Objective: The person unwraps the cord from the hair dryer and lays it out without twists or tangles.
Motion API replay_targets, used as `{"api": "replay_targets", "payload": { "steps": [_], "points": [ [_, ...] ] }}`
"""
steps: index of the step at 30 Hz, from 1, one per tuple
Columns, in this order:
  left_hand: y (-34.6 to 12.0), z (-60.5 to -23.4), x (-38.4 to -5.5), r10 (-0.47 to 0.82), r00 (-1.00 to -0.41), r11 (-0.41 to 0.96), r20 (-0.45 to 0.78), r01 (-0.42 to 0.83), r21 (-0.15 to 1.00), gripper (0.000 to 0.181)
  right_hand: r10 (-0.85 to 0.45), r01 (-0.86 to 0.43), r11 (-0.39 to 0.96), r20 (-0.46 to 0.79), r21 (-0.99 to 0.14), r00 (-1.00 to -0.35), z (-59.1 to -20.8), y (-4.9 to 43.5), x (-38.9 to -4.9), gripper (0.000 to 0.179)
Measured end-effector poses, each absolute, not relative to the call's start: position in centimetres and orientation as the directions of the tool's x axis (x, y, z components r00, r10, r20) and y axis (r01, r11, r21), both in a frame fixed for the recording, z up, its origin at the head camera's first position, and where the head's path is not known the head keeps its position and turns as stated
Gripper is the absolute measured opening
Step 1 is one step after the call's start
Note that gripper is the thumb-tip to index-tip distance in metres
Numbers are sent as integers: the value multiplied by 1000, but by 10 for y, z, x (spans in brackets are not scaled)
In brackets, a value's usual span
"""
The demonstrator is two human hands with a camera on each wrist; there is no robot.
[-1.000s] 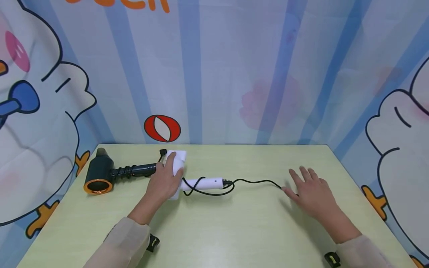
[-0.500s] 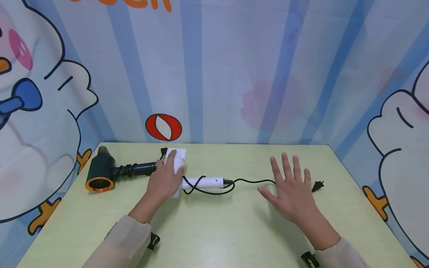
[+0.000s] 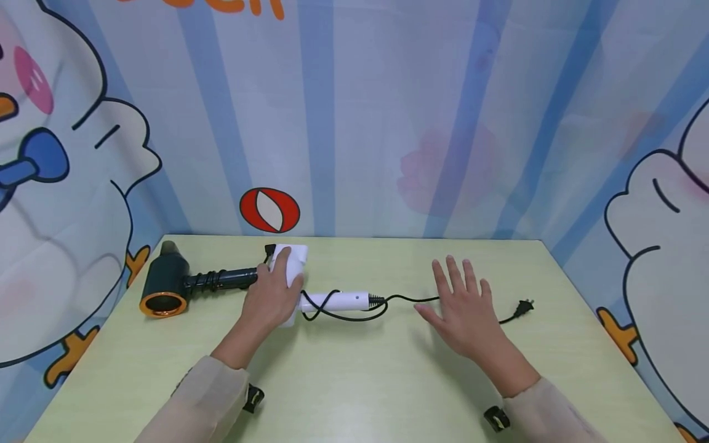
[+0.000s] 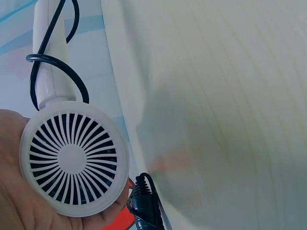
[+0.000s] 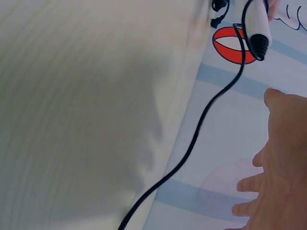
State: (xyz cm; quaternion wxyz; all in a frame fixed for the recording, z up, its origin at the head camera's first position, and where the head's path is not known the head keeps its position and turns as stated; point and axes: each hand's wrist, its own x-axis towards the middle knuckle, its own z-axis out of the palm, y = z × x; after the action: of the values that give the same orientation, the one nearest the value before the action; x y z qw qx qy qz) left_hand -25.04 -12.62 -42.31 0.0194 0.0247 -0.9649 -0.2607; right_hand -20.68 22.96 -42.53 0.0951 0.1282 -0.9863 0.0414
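Note:
My left hand (image 3: 270,301) grips the head of a white hair dryer (image 3: 336,301), whose handle points right along the table. The round slotted vent (image 4: 72,158) at the dryer's end faces the left wrist camera, with my palm and fingers around it. A black cord (image 3: 410,299) loops about the handle and runs right, passing under my right hand (image 3: 464,317). That hand holds nothing; its fingers are spread and its shadow falls on the table. Beyond it lies the cord's two-pin plug (image 3: 522,308). Part of the dryer's head is hidden by my left hand.
To the left lies a dark hair dryer (image 3: 166,280) with an orange ring, its cord wound round its handle, which reaches my left hand. A small black plug (image 3: 269,250) sits behind that hand. A printed curtain (image 3: 376,123) stands along the pale table's (image 3: 354,394) back edge.
My right hand has let go of the cord near its plug end and moved left, fingers spreading. The plug now shows on the table. My left hand stays on the white hair dryer.

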Motion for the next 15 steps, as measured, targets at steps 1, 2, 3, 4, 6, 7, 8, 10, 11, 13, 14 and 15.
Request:
{"api": "replay_targets", "payload": {
  "steps": [1, 2, 3, 4, 6, 7, 8, 10, 11, 13, 14, 15],
  "points": [
    [-126, -423, -250, -57, -998, 863, 27, -35, 503, 71, -258, -273, 960, 185, -57, -948, -427, 228, -209, 86],
    [-126, -423, -250, -55, -998, 864, 30, -33, 503, 71, -272, -286, 956, 173, -61, -946, -429, 227, -211, 85],
    [-126, -423, -250, -53, -998, 864, 32, -29, 503, 71, -288, -301, 951, 163, -65, -944, -431, 225, -213, 83],
    [-126, -423, -250, -50, -998, 864, 34, -26, 503, 71, -304, -318, 945, 156, -73, -940, -433, 224, -215, 82],
    [-126, -423, -250, -46, -998, 865, 37, -21, 501, 70, -338, -351, 933, 144, -78, -930, -437, 221, -219, 80],
    [-126, -423, -250, -44, -998, 866, 40, -18, 500, 70, -354, -367, 927, 138, -82, -925, -438, 220, -220, 78],
    [-127, -423, -251, -42, -998, 865, 40, -16, 501, 70, -365, -378, 921, 131, -90, -922, -440, 218, -222, 76],
    [-127, -423, -251, -40, -998, 866, 40, -14, 500, 69, -386, -397, 912, 113, -102, -916, -443, 216, -225, 71],
    [-127, -423, -251, -41, -998, 866, 39, -16, 500, 69, -392, -402, 910, 103, -106, -914, -444, 215, -227, 68],
    [-127, -423, -251, -43, -998, 865, 38, -18, 501, 69, -400, -408, 905, 84, -120, -913, -447, 212, -230, 63],
    [-127, -423, -251, -44, -998, 864, 37, -20, 503, 70, -404, -410, 904, 76, -119, -912, -448, 211, -231, 60],
    [-127, -423, -251, -45, -998, 864, 36, -21, 503, 70, -410, -416, 902, 75, -115, -909, -449, 210, -232, 57]
  ]
}}
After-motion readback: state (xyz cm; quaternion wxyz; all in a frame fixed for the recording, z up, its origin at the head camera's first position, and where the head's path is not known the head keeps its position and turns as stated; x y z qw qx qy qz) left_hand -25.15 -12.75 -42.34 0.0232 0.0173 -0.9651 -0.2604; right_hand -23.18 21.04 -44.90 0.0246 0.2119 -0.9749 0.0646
